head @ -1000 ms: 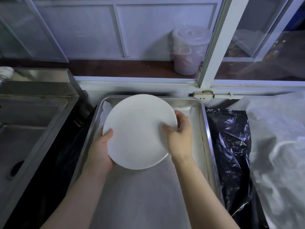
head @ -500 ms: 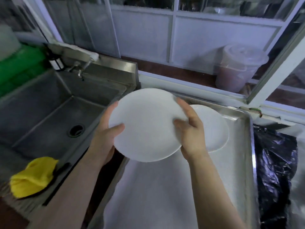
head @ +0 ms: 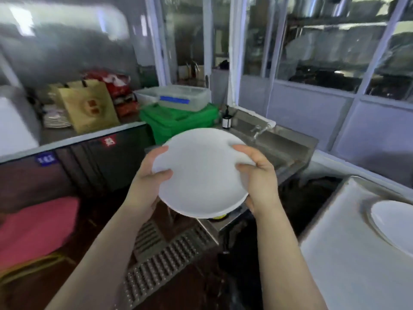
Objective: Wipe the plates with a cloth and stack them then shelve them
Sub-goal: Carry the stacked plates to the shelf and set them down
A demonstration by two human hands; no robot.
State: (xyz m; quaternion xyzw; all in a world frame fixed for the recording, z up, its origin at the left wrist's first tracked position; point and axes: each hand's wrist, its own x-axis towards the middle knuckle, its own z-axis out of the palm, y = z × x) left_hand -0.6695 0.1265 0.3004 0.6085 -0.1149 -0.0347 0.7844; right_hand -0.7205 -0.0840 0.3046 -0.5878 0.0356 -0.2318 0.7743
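A white plate [head: 201,173] is held up in the air between both hands, above the corner of a steel sink [head: 274,144] and a floor grate [head: 161,262]. The left hand [head: 145,182] grips its left rim, thumb on the face and fingers curled behind. The right hand [head: 259,177] grips the right rim likewise. A second plate [head: 395,222] lies in a metal tray [head: 348,253] well apart at the right.

We count two white plates: one plate [head: 201,173] between our two hands, another plate [head: 395,222] right of our right hand [head: 259,175].
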